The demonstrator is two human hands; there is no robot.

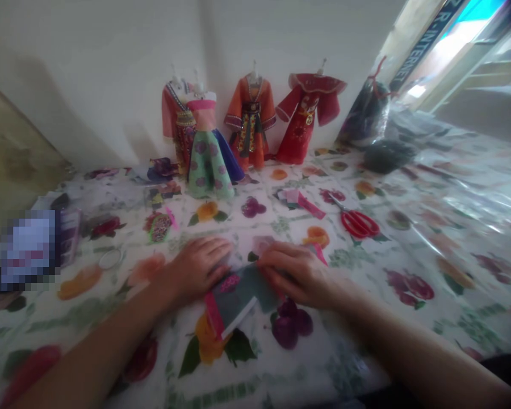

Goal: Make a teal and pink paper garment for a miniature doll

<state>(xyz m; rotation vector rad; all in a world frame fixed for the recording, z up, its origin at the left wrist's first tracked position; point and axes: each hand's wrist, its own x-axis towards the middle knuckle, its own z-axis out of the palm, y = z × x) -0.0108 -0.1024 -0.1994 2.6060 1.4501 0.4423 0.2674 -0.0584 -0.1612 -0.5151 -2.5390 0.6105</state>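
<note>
A grey-green piece of fabric (238,298) with pink and white edges and a pink patterned patch lies on the table between my hands. My left hand (204,267) rests at its upper left, fingers apart and flat, the thumb near the patch. At the upper right of the fabric is my right hand (296,272), its thumb and fingertips pressed together on the fabric's edge. A strip of pink fabric (319,253) shows just beyond the right hand.
Red-handled scissors (358,223) and pink scraps (310,205) lie beyond my right hand. Small dressed forms, including a green-skirted one (208,165) and a red one (298,130), stand by the wall. Plastic bags (387,153) lie at right on the floral tablecloth (349,363).
</note>
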